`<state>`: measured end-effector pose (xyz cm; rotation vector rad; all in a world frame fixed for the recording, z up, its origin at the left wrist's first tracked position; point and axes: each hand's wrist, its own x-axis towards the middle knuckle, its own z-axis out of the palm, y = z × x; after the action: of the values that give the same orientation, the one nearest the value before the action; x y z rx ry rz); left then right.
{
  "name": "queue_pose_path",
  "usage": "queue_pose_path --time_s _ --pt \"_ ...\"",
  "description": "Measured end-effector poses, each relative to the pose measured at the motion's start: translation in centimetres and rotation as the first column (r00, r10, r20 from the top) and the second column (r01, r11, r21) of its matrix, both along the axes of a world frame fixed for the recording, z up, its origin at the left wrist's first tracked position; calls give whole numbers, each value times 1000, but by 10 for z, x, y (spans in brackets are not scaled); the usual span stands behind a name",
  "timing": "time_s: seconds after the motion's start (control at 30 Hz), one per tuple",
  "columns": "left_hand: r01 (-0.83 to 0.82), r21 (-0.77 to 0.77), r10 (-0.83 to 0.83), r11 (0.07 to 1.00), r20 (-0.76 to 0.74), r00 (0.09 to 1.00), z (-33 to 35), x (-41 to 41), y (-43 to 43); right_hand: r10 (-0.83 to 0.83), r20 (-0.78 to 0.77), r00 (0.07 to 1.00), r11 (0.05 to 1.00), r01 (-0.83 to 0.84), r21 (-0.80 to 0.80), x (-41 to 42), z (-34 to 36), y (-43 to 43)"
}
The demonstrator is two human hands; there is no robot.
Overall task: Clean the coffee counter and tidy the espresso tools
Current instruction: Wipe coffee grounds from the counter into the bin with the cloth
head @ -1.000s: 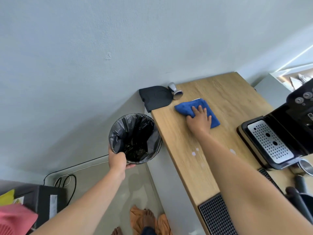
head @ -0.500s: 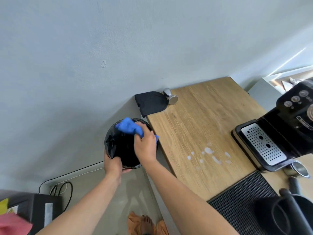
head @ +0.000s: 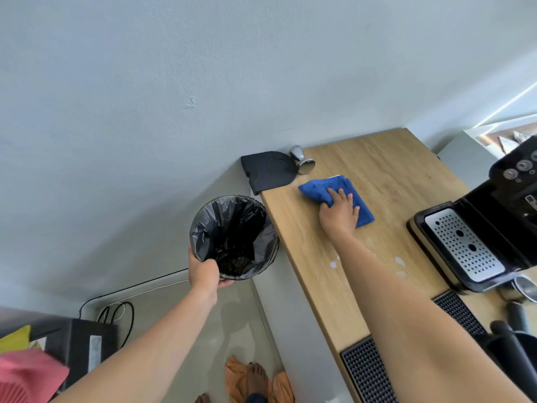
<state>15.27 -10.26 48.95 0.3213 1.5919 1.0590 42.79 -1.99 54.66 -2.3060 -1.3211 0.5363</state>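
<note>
Cloth (head: 316,191) back from bin (head: 203,228) to counter (head: 377,158) under spread right hand (head: 338,212); left hand (head: 203,274) grips bin.

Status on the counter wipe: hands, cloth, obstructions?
Left hand grips bin rim beside counter. Right hand presses blue cloth on counter. White spots unwiped; tamper just beyond cloth.

Espresso machine (head: 491,216), rubber mat (head: 366,370) cut off by frame edges.

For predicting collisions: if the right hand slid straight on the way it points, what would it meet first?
Probably the metal tamper near the wall, beside the black mat; the right hand aims roughly there, though the exact angle is unclear.
</note>
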Motion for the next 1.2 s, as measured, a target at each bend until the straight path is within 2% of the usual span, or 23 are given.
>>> queue_pose_path --time_s 0.07,0.27,0.33,0.4,0.53,0.63,0.73,0.87,0.93,1.0,1.2 --pt "3 2 -3 1000 -1 1000 1 0 0 39 20 999 999 -39 23 -20 -8 -5" --pt "-6 -3 6 1000 -7 1000 8 4 -3 163 -46 986 982 -157 103 -118 -11 -34" --pt "2 5 -2 1000 -20 1000 11 5 -4 222 -93 971 968 -209 137 -147 -11 -47" --pt "13 9 -13 1000 -17 1000 15 5 -4 244 -204 948 963 -213 163 -167 -6 -56" --pt "13 -18 -13 1000 -16 1000 19 3 -2 166 -446 879 945 -14 325 -168 27 -56" --pt "20 -31 -21 999 -13 1000 16 0 -1 75 -520 851 910 155 385 -132 51 -39" --pt "28 -42 -28 999 -4 1000 12 -1 -3 -20 -477 879 889 233 393 -80 56 -20" --pt "50 -82 -49 995 12 999 6 -1 -9 -127 -234 964 961 178 212 -27 25 -16" --pt "58 -92 -57 994 8 998 3 -1 -13 -62 -83 995 993 70 92 -23 7 -24" --pt "58 -98 -57 994 16 998 1 -1 -15 43 16 999 998 -44 54 -35 -5 -33" --pt "46 -93 -45 995 5 999 2 4 -16 270 9 963 952 -268 149 -123 -17 -73"
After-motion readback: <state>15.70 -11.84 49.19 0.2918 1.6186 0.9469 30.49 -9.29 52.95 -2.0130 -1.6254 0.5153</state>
